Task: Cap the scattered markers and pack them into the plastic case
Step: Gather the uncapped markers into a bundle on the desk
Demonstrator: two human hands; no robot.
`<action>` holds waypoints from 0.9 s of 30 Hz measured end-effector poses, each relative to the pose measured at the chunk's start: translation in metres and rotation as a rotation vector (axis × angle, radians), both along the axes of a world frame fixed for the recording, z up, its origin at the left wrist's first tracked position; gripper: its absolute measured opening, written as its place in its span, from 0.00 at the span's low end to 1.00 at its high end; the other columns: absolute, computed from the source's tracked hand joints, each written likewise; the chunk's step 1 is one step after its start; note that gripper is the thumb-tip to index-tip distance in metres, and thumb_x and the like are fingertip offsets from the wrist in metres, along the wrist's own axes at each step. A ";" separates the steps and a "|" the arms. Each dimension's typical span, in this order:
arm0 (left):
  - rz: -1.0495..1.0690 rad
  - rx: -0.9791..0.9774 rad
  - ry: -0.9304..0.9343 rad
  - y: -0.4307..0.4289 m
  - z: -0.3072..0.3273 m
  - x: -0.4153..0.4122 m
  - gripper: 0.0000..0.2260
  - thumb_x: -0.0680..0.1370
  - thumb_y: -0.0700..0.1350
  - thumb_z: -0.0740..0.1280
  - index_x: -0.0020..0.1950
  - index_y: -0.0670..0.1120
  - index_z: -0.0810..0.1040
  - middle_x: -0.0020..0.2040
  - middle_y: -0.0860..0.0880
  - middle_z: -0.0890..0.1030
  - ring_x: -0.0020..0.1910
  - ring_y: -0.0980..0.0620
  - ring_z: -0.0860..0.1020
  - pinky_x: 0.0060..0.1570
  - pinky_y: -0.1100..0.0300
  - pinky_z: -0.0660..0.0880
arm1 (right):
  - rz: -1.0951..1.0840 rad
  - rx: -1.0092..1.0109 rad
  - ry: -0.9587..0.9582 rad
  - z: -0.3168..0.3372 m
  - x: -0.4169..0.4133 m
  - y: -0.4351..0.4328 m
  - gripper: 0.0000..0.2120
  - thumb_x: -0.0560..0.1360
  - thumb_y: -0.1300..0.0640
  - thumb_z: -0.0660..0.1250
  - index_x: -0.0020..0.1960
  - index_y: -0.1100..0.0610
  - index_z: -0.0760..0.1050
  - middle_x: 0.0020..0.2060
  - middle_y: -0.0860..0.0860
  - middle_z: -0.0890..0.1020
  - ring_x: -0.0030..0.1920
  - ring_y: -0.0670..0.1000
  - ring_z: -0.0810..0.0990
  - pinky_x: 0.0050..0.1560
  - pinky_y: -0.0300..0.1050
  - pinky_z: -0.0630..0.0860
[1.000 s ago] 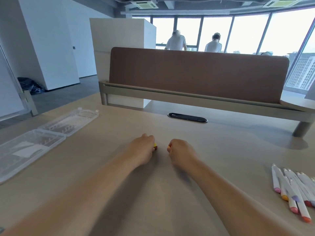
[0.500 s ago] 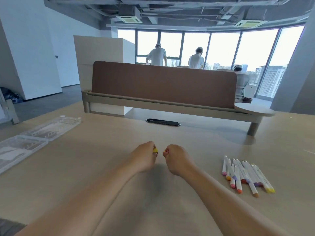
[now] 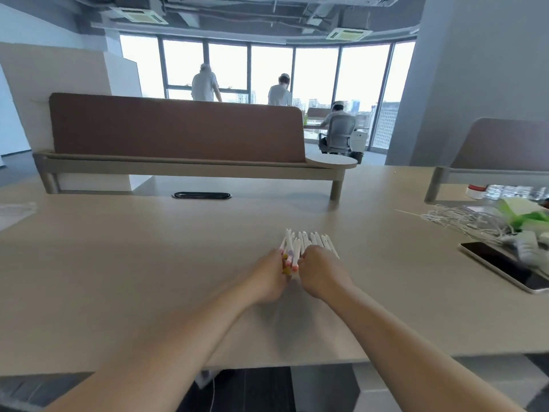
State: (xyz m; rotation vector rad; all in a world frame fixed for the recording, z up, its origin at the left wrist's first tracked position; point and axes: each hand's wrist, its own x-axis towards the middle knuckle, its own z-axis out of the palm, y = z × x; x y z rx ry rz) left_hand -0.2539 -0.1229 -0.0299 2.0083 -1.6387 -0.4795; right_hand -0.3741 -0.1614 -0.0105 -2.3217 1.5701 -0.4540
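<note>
A bunch of white markers (image 3: 307,242) with coloured caps lies side by side on the beige table (image 3: 118,278), just ahead of both hands. My left hand (image 3: 269,279) is curled at the bunch's near left end, and a yellow-tipped marker (image 3: 285,271) shows at its fingertips. My right hand (image 3: 322,273) is curled over the near right ends of the markers, its fingers hidden behind the knuckles. The two hands almost touch. Only a corner of the clear plastic case (image 3: 15,209) shows at the far left edge.
A phone (image 3: 505,269) lies at the right, with tangled white cables (image 3: 463,221), a green packet (image 3: 523,215) and water bottles (image 3: 511,190) behind it. A brown divider (image 3: 178,129) and a cable slot (image 3: 202,195) stand at the back. The table's front edge (image 3: 297,361) is close.
The view swung to the right. Both hands moved from the middle of the table to the bunch of markers, and the plastic case slid to the left edge of the view.
</note>
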 end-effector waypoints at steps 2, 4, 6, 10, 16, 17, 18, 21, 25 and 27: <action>-0.032 0.021 -0.051 -0.006 -0.006 -0.019 0.17 0.81 0.44 0.60 0.70 0.42 0.67 0.70 0.42 0.72 0.66 0.42 0.73 0.63 0.56 0.69 | -0.047 0.011 -0.002 -0.005 -0.021 -0.006 0.12 0.80 0.60 0.59 0.61 0.58 0.76 0.59 0.57 0.80 0.60 0.59 0.78 0.48 0.42 0.71; -0.016 0.022 -0.119 -0.012 -0.011 -0.030 0.16 0.81 0.42 0.58 0.68 0.40 0.69 0.65 0.40 0.74 0.62 0.41 0.75 0.61 0.54 0.71 | -0.059 0.023 0.033 -0.010 -0.034 -0.015 0.13 0.79 0.59 0.60 0.62 0.56 0.76 0.60 0.56 0.80 0.60 0.59 0.78 0.50 0.43 0.72; -0.004 0.033 -0.159 -0.018 -0.014 -0.037 0.15 0.81 0.42 0.57 0.67 0.41 0.68 0.65 0.39 0.74 0.61 0.40 0.75 0.61 0.55 0.70 | -0.056 0.050 0.042 -0.015 -0.041 -0.023 0.16 0.78 0.60 0.60 0.65 0.53 0.74 0.62 0.54 0.79 0.62 0.58 0.78 0.55 0.45 0.74; -0.042 0.002 -0.258 -0.027 -0.011 -0.046 0.15 0.81 0.42 0.58 0.68 0.42 0.69 0.66 0.37 0.73 0.63 0.38 0.73 0.58 0.54 0.70 | -0.067 0.045 0.033 -0.019 -0.040 -0.033 0.14 0.78 0.60 0.60 0.63 0.56 0.75 0.62 0.54 0.79 0.62 0.57 0.78 0.57 0.44 0.74; -0.056 -0.048 -0.307 -0.041 -0.016 -0.044 0.10 0.78 0.39 0.60 0.59 0.44 0.72 0.57 0.41 0.76 0.54 0.40 0.77 0.50 0.52 0.74 | -0.076 0.062 0.025 -0.014 -0.028 -0.045 0.10 0.79 0.58 0.60 0.58 0.61 0.74 0.58 0.58 0.80 0.58 0.60 0.79 0.49 0.44 0.73; -0.063 -0.049 -0.313 -0.042 -0.017 -0.043 0.11 0.77 0.39 0.60 0.59 0.44 0.72 0.57 0.41 0.75 0.53 0.39 0.77 0.50 0.51 0.75 | -0.079 0.077 0.018 -0.013 -0.027 -0.047 0.11 0.79 0.58 0.61 0.58 0.61 0.74 0.57 0.58 0.80 0.58 0.60 0.79 0.48 0.43 0.72; -0.071 -0.047 -0.331 -0.043 -0.017 -0.042 0.11 0.77 0.40 0.61 0.59 0.44 0.71 0.57 0.41 0.75 0.52 0.38 0.77 0.49 0.49 0.76 | -0.085 0.093 0.012 -0.012 -0.027 -0.048 0.11 0.78 0.58 0.61 0.58 0.60 0.74 0.57 0.58 0.80 0.58 0.59 0.79 0.47 0.43 0.72; -0.082 -0.016 -0.352 -0.046 -0.017 -0.039 0.15 0.78 0.46 0.62 0.64 0.44 0.69 0.57 0.40 0.73 0.54 0.36 0.76 0.50 0.47 0.76 | -0.111 0.144 -0.036 -0.011 -0.027 -0.051 0.13 0.77 0.57 0.62 0.60 0.59 0.74 0.59 0.57 0.79 0.59 0.59 0.79 0.49 0.43 0.72; -0.084 0.041 -0.317 -0.046 -0.017 -0.035 0.22 0.77 0.53 0.65 0.68 0.45 0.66 0.59 0.39 0.71 0.59 0.37 0.74 0.57 0.46 0.74 | -0.114 0.168 -0.094 -0.015 -0.026 -0.050 0.15 0.79 0.51 0.61 0.61 0.59 0.74 0.59 0.56 0.79 0.58 0.59 0.78 0.49 0.44 0.71; -0.085 0.064 -0.276 -0.045 -0.016 -0.035 0.23 0.77 0.54 0.66 0.68 0.45 0.67 0.61 0.40 0.70 0.57 0.36 0.76 0.57 0.47 0.75 | -0.123 0.178 -0.101 -0.016 -0.026 -0.050 0.15 0.78 0.51 0.61 0.61 0.58 0.73 0.59 0.56 0.79 0.58 0.59 0.79 0.49 0.44 0.72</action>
